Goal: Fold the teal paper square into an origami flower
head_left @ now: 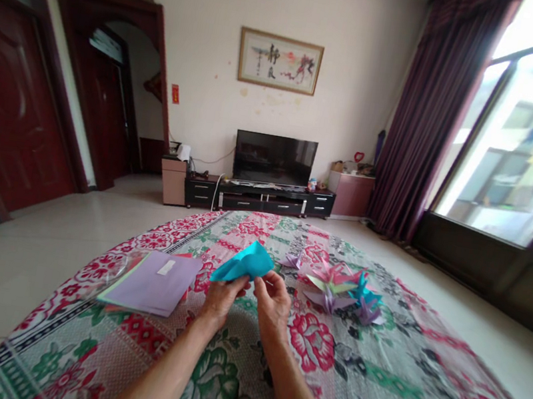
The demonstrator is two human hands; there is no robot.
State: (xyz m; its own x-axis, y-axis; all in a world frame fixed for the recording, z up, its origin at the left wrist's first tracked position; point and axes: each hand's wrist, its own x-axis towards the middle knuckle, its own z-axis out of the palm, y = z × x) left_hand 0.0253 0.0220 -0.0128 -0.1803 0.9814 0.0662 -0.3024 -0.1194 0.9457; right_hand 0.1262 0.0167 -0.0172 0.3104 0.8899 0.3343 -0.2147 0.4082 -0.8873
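Note:
A bright blue sheet of origami paper (247, 262), bent and partly folded, is held up above the patterned tablecloth. My left hand (223, 297) grips its lower left edge, with some fingers hidden behind the paper. My right hand (273, 300) pinches the lower right corner between thumb and fingers. To the left lies a stack of coloured paper (156, 290), a purple sheet on top with a small white label. On the right sits a cluster of folded paper cranes (330, 299) in purple, pink, green and blue; one small purple crane (293, 258) stands apart.
The round table's floral tablecloth (212, 380) spreads beneath my arms. Clear plastic wrapping (116, 270) lies by the paper stack. Beyond the table stand a television (274, 160) and a low black cabinet (240, 202). A dark curtain (424, 116) hangs beside the window at right.

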